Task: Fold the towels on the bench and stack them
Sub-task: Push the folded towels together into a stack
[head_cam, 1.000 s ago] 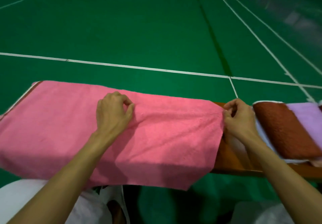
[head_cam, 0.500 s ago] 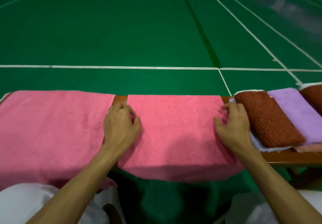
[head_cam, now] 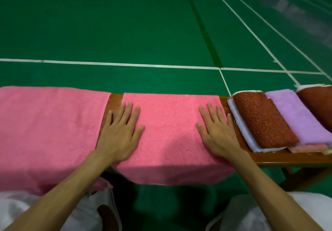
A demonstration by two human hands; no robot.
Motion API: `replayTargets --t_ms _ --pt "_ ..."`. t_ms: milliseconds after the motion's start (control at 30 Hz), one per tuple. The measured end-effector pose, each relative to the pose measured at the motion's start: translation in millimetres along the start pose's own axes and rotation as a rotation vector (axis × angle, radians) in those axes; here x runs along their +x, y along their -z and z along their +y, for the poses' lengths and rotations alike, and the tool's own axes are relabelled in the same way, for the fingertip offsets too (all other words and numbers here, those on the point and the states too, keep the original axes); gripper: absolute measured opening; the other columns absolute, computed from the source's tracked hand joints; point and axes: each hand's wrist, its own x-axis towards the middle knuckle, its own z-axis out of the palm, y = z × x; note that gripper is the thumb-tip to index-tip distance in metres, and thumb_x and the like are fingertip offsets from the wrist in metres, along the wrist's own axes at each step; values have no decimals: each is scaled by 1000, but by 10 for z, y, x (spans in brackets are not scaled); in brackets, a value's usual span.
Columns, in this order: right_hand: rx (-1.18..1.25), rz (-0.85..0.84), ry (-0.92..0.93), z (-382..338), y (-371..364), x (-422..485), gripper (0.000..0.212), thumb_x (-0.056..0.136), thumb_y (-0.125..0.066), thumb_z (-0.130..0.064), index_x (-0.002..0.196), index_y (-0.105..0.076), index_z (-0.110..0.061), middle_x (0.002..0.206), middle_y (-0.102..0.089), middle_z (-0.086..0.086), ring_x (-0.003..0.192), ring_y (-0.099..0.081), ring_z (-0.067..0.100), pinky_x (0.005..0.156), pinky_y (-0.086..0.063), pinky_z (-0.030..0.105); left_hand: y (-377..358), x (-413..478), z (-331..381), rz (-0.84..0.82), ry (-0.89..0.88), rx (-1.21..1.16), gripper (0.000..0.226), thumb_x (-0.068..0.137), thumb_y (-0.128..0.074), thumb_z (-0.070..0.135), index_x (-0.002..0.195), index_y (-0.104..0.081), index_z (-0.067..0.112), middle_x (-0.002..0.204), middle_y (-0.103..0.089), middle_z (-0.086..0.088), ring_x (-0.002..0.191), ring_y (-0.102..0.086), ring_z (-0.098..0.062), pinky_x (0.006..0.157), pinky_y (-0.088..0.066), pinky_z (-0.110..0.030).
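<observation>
**Desk:** Item by item, left to right, please.

**Operator:** Item one: spread pink towel, lying over the left end of the bench, not yet folded. Item two: a bare strip of wood showing between it and the next piece. Item three: left hand, fingers straight and spread, pressing flat on the left edge of the folded pink towel. Item four: that towel itself, sitting mid-bench with its near edge hanging over the front. Item five: right hand, spread the same way, pressing flat on the right edge.

**Desk:** What's changing?

**Operator:** Half a second ago I was seeing both hands curled at those edges. Now they're lying flat. I'm reading that as smoothing the fold, so this towel is getting close to stacking.

**Desk:** Containers?

**Operator:** None showing. The bench is carrying everything. At its right end I'm logging a rust-brown towel lying on a pale towel, and a lilac towel just beside them.
</observation>
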Motion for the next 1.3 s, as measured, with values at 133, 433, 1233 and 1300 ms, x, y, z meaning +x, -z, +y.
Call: replayTargets --t_ms 133,433,1233,1300 --pt "9 2 -31 -32 -9 10 74 97 -7 -62 164 3 -33 171 13 -3 157 17 22 126 7 54 -2 14 0 3 -11 -16 74 100 3 64 164 8 27 171 14 1 157 19 -19 126 11 -50" --pt "483 186 -90 15 224 -39 75 90 -54 -48 156 -41 -15 165 -32 9 154 -25 25 125 -21 48 200 -142 8 324 178 -297 52 99 -41 53 123 -53 8 121 -58 -14 108 -53 -32 87 -49 -49" --pt "1199 27 -187 270 538 -85 53 95 -58 13 136 -47 -18 107 -73 4 83 -75 16 65 -60 30 781 37 -147 -129 402 -1280 54 83 -76 -8 125 -64 24 107 -76 -17 100 -74 -30 85 -62 -42" --pt "1197 -9 -114 312 535 -98 58 91 -60 18 137 -55 -15 105 -78 2 97 -75 24 71 -62 30 812 -3 -209 -149 372 -1272 50 84 -74 -8 126 -68 19 103 -77 -19 103 -74 -30 84 -62 -36"
